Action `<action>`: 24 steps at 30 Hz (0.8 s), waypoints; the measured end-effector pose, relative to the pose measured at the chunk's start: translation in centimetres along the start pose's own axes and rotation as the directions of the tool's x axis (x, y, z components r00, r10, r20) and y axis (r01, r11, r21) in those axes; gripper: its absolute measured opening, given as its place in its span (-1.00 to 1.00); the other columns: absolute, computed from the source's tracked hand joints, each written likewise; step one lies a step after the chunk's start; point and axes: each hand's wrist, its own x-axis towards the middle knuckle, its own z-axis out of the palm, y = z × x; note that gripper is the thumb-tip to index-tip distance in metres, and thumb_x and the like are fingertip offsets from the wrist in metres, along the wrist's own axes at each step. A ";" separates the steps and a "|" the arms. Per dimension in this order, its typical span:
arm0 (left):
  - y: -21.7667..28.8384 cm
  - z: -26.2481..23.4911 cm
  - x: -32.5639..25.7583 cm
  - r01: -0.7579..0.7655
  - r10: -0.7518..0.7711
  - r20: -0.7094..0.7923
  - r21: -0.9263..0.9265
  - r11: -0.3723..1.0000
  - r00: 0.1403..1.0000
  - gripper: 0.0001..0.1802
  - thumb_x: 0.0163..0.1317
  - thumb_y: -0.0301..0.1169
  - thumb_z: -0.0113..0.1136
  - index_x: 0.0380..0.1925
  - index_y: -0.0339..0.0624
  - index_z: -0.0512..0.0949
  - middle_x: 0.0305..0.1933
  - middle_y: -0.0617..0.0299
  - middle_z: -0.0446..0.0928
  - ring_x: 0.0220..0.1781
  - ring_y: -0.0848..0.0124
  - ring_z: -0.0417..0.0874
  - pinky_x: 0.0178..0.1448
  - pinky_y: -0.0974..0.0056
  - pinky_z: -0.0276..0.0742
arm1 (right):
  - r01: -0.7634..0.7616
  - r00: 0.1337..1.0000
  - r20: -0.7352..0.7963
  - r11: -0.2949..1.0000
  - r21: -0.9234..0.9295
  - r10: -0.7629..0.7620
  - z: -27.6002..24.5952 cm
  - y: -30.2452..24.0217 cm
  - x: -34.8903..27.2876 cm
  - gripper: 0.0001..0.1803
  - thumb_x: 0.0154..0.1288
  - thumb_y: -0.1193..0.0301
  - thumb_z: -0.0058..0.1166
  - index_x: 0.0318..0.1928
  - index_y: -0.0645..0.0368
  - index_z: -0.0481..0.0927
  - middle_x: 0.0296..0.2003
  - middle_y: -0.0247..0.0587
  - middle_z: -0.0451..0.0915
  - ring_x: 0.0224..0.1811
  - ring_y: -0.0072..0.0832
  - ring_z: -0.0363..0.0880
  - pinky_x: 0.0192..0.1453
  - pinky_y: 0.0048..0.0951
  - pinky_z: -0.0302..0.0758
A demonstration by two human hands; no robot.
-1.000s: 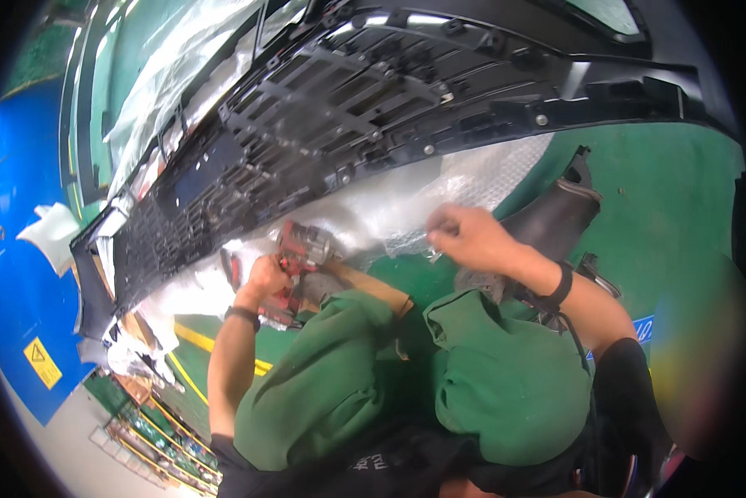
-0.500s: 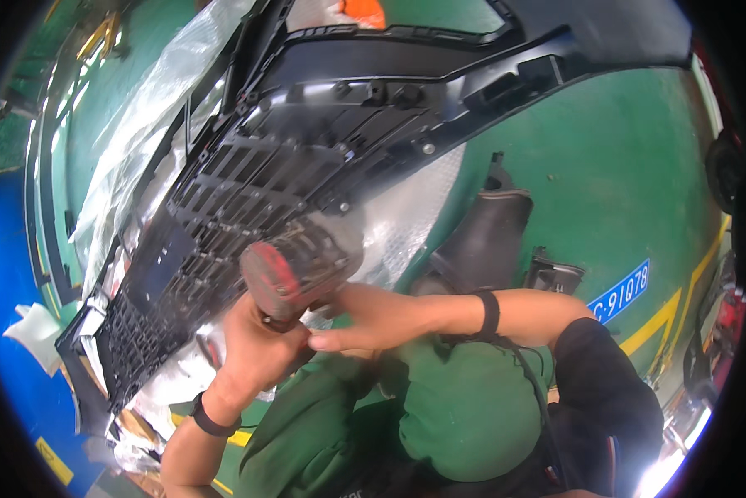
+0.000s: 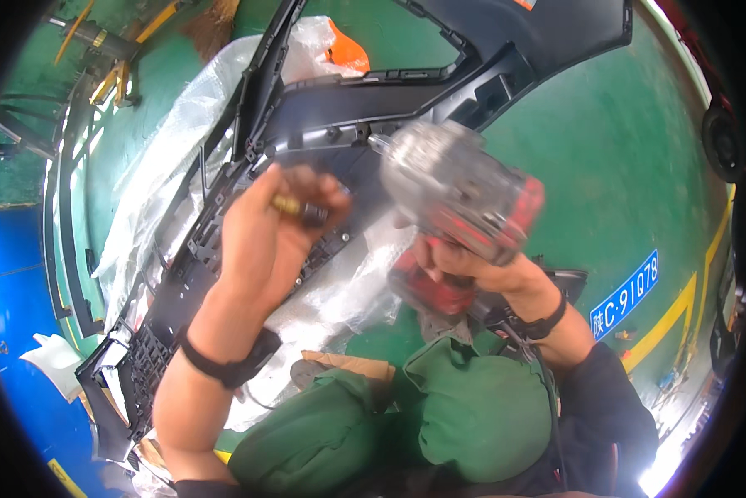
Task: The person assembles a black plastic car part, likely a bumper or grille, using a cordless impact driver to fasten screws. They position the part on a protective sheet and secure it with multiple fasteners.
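left hand (image 3: 261, 228) grip pinched on a small brass bit (image 3: 294, 207), right hand (image 3: 464, 261) grip around a red cordless drill (image 3: 460, 199) over the black grille (image 3: 223, 241)

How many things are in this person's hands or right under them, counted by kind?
Power drills, red: 1
Small brass-tipped bits: 1
Black plastic grille panels: 1
Clear plastic sheets: 1
Total: 4

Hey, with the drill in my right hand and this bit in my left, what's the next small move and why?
Probably seat the bit in the drill's chuck. The left hand pinches the small dark-and-brass bit beside the drill, which the right hand holds up off the black bumper panel, its tip apparently empty.
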 end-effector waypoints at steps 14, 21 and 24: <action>-3.9 8.8 4.8 0.018 -0.037 -0.090 -0.203 0.979 0.995 -0.71 0.68 -0.29 -0.19 -0.12 -0.29 0.41 -0.18 -0.04 0.61 0.00 -0.06 0.69 0.33 -0.12 0.62 | -0.094 0.984 -0.137 0.987 0.132 0.112 -1.1 -1.8 -3.3 -0.56 0.38 0.32 0.43 0.16 0.22 0.60 -0.24 -0.28 0.67 -0.40 -0.63 0.57 -0.36 -0.52 0.49; -6.0 11.7 5.4 0.021 -0.093 -0.213 -0.316 0.949 0.973 -0.66 0.72 -0.23 -0.22 -0.11 -0.28 0.39 -0.21 -0.04 0.61 -0.05 -0.05 0.73 0.21 -0.11 0.72 | -0.007 0.953 -0.284 0.925 -0.380 -0.109 -2.7 -1.7 -5.0 -0.60 0.30 0.31 0.49 0.08 0.15 0.70 -0.13 -0.25 0.75 -0.13 -0.45 0.71 -0.06 -0.34 0.64; -6.4 12.6 5.0 0.059 -0.146 -0.211 -0.370 0.927 0.966 -0.67 0.72 -0.21 -0.21 -0.07 -0.28 0.38 -0.22 -0.05 0.60 -0.09 -0.05 0.73 0.12 -0.13 0.77 | 0.074 0.939 -0.149 0.608 -0.790 -0.308 -2.7 -5.3 -5.3 -0.60 0.22 0.36 0.46 0.07 0.09 0.75 -0.02 -0.23 0.77 0.06 -0.23 0.73 0.19 -0.20 0.62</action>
